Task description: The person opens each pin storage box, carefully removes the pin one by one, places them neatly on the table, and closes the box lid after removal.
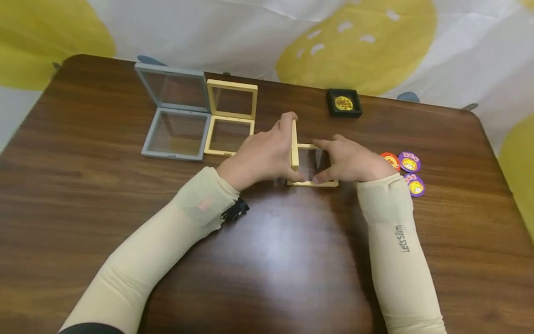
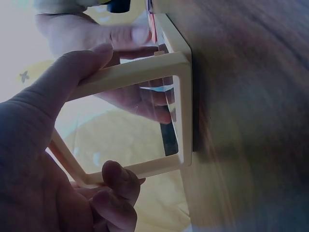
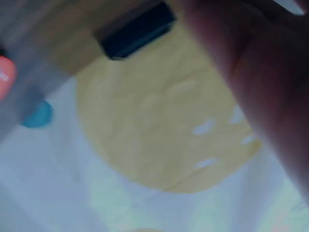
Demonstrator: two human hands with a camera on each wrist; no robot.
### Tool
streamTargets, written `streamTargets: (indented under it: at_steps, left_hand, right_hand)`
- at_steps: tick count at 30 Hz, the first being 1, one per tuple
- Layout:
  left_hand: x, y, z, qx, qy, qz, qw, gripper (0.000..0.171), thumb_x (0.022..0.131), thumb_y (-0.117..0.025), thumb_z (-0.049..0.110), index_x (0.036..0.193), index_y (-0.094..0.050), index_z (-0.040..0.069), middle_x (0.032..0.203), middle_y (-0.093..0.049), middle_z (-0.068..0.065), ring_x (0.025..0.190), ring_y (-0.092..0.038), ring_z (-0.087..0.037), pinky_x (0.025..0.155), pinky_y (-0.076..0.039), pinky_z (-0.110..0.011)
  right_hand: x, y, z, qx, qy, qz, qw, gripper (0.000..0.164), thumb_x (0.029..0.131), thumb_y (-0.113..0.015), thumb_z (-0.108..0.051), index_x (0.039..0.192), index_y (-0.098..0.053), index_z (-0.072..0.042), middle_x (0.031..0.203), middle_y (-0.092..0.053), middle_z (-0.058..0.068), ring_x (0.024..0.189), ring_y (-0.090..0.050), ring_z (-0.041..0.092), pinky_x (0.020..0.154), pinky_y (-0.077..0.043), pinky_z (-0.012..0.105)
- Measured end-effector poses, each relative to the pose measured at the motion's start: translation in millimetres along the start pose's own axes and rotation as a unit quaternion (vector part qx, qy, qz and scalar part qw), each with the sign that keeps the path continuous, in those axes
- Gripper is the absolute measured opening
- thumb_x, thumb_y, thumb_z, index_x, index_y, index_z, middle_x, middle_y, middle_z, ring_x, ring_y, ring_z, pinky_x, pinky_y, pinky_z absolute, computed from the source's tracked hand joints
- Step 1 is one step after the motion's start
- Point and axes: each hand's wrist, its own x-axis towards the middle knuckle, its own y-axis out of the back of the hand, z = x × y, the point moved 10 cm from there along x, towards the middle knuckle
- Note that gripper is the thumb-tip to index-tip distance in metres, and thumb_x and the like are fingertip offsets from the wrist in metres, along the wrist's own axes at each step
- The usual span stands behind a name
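A small pale-yellow hinged display frame [image 1: 294,146] with clear film stands half-opened on the table, one half upright and the other lying flat. My left hand [image 1: 267,150] grips the upright half, its thumb [image 2: 89,65] on one rail and curled fingers on the opposite rail. Over the right side of the flat half is my right hand [image 1: 352,160], thumb at the near rail and fingers at the far rail. Seen through the film in the left wrist view, the right fingers [image 2: 154,113] reach down to the flat half. The right wrist view shows only a blurred part of that hand.
Left of my hands, a grey-blue frame [image 1: 155,132] and another yellow frame [image 1: 210,134] stand opened. A black case [image 1: 356,112] with a gold disc sits at the back. Beside my right wrist lie a red disc [image 1: 390,159] and two purple discs [image 1: 410,162].
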Motion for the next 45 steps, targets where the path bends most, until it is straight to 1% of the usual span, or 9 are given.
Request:
streamTargets:
  at_steps: [3, 22, 29, 31, 33, 35, 37, 40, 45]
  left_hand:
    - [1.3, 0.0, 5.0, 0.007, -0.010, 0.001, 0.9999, 0.113, 0.061, -0.083, 0.050, 0.139, -0.013, 0.010, 0.120, -0.053, -0.013, 0.068, -0.061, -0.024, 0.064, -0.055, -0.043]
    - [2.3, 0.8, 1.5, -0.007, 0.008, -0.006, 0.9999, 0.115, 0.062, -0.084, 0.048, 0.143, -0.009, 0.013, 0.122, -0.053, -0.011, 0.070, -0.061, -0.023, 0.062, -0.054, -0.042]
    - [-0.6, -0.9, -0.2, 0.076, 0.010, 0.005, 0.9970, 0.120, 0.069, -0.078, 0.051, 0.150, 0.001, 0.010, 0.115, -0.062, -0.012, 0.068, -0.062, -0.021, 0.059, -0.054, -0.042]
    - [-4.3, 0.9, 0.4, 0.114, 0.017, 0.015, 0.9932, 0.108, 0.072, -0.075, 0.054, 0.146, -0.016, 0.002, 0.107, -0.065, -0.012, 0.067, -0.063, -0.022, 0.056, -0.054, -0.041]
    - [-9.3, 1.4, 0.8, 0.147, 0.030, 0.012, 0.9887, 0.084, 0.076, -0.070, 0.056, 0.129, -0.042, -0.002, 0.096, -0.066, -0.011, 0.066, -0.064, -0.024, 0.055, -0.054, -0.042]
    - [-15.0, 0.5, 1.9, 0.171, 0.039, -0.003, 0.9845, 0.061, 0.077, -0.068, 0.058, 0.102, -0.058, 0.004, 0.082, -0.065, -0.007, 0.065, -0.063, -0.024, 0.055, -0.054, -0.043]
    - [-20.0, -3.1, 4.6, 0.188, 0.039, -0.030, 0.9810, 0.049, 0.078, -0.066, 0.060, 0.080, -0.061, 0.011, 0.071, -0.063, -0.004, 0.063, -0.062, -0.022, 0.055, -0.054, -0.043]
    - [-24.6, -8.2, 13.5, 0.190, 0.021, -0.055, 0.9801, 0.043, 0.078, -0.067, 0.058, 0.075, -0.066, 0.015, 0.072, -0.064, -0.003, 0.064, -0.062, -0.021, 0.057, -0.054, -0.044]
    - [-24.7, -15.5, 26.2, 0.199, -0.015, -0.046, 0.9788, 0.041, 0.078, -0.069, 0.055, 0.091, -0.070, 0.015, 0.088, -0.069, -0.007, 0.076, -0.067, -0.027, 0.064, -0.055, -0.046]
  right_hand:
    - [0, -11, -6, -0.020, -0.022, -0.024, 0.999, 0.095, 0.069, -0.083, -0.034, 0.146, -0.033, -0.008, 0.131, -0.043, 0.024, 0.118, -0.046, 0.039, 0.092, -0.044, 0.059]
    - [2, 1, -15, -0.060, -0.038, 0.035, 0.997, 0.080, 0.057, -0.088, -0.031, 0.127, -0.057, -0.008, 0.120, -0.049, 0.021, 0.111, -0.045, 0.039, 0.086, -0.046, 0.058]
    - [3, -2, -12, -0.076, -0.068, 0.037, 0.994, 0.069, 0.060, -0.083, -0.049, 0.112, -0.066, -0.007, 0.104, -0.052, 0.016, 0.101, -0.052, 0.036, 0.079, -0.048, 0.056]
    - [3, -2, -11, -0.083, -0.083, 0.040, 0.992, 0.064, 0.063, -0.077, -0.058, 0.100, -0.069, -0.006, 0.100, -0.052, 0.016, 0.096, -0.055, 0.035, 0.075, -0.050, 0.055]
    - [4, -3, -11, -0.097, -0.098, 0.043, 0.990, 0.065, 0.068, -0.070, -0.066, 0.089, -0.069, -0.005, 0.099, -0.051, 0.017, 0.091, -0.057, 0.035, 0.072, -0.051, 0.054]
    - [5, -4, -13, -0.111, -0.108, 0.046, 0.987, 0.069, 0.071, -0.061, -0.072, 0.086, -0.069, -0.005, 0.100, -0.051, 0.019, 0.089, -0.058, 0.036, 0.070, -0.052, 0.053]
    - [6, -5, -15, -0.123, -0.114, 0.047, 0.985, 0.072, 0.075, -0.056, -0.073, 0.089, -0.069, -0.004, 0.104, -0.052, 0.021, 0.089, -0.061, 0.038, 0.069, -0.053, 0.052]
    - [6, -6, -18, -0.137, -0.112, 0.053, 0.983, 0.072, 0.079, -0.054, -0.070, 0.093, -0.069, -0.001, 0.106, -0.055, 0.026, 0.087, -0.063, 0.041, 0.067, -0.054, 0.052]
    - [6, -4, -20, -0.145, -0.105, 0.094, 0.979, 0.067, 0.087, -0.051, -0.060, 0.092, -0.070, 0.004, 0.098, -0.063, 0.031, 0.078, -0.065, 0.044, 0.061, -0.054, 0.054]
